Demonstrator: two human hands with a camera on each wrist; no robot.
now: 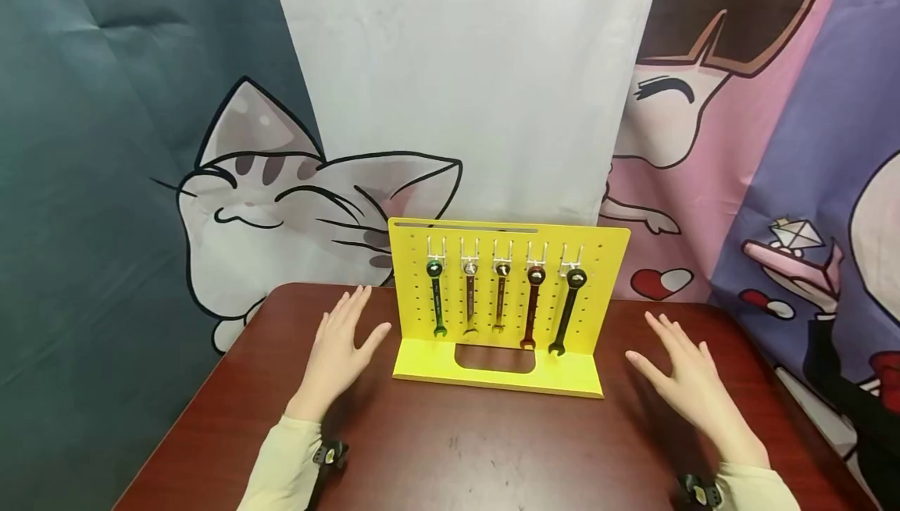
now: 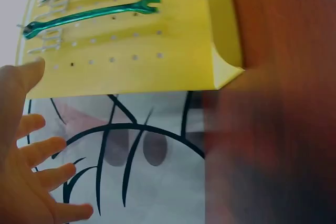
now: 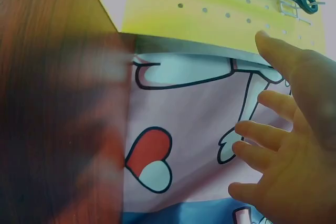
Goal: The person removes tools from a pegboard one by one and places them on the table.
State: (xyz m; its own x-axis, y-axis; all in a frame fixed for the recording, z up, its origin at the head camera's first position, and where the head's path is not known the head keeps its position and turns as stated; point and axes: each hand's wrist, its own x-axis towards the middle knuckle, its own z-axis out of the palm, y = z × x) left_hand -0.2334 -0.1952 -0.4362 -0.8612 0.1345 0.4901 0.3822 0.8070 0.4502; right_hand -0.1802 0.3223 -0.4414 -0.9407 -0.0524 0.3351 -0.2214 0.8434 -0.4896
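A yellow pegboard stand [image 1: 492, 380] stands upright on the table, with several combination wrenches hanging in a row from its metal hooks. At the left end is a green wrench [image 1: 437, 304]; beside it hang two silvery ones, then a dark red wrench [image 1: 532, 309] and a black wrench [image 1: 566, 314]. My left hand [image 1: 339, 351] is held to the left of the stand, fingers spread, holding nothing. On the other side my right hand [image 1: 685, 378] is likewise spread and apart from the stand. The left wrist view shows the green wrench [image 2: 92, 16] beyond my thumb.
The dark reddish-brown table [image 1: 450, 456] carries the stand near its back edge. Behind it hangs a printed cloth backdrop [image 1: 471, 66] with a cartoon cat and a girl figure. Small dark devices [image 1: 330, 455] are strapped at both wrists.
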